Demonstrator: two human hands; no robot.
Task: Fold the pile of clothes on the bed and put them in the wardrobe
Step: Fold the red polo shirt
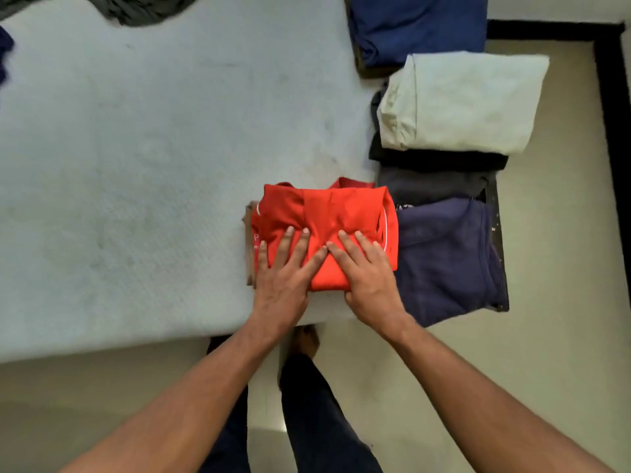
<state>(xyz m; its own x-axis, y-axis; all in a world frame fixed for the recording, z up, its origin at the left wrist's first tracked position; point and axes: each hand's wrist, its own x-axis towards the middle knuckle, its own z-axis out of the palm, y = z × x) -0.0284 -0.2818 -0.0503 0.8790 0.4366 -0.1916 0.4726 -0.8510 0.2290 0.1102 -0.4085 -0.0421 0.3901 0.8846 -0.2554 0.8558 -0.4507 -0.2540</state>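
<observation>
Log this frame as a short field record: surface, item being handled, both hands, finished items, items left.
surface: bed
item handled: red shirt, folded, near the bed's front edge
left hand: flat, pressing on the shirt
right hand: flat, pressing on the shirt
finished: folded clothes at the bed's right side
left to fold: dark garment at the far edge

Even soft light, faint shadows, slight blur, wide-angle bend at edges.

open bed (136,165) left of red garment (324,216), folded stacks (454,104) crowding its right, touching
</observation>
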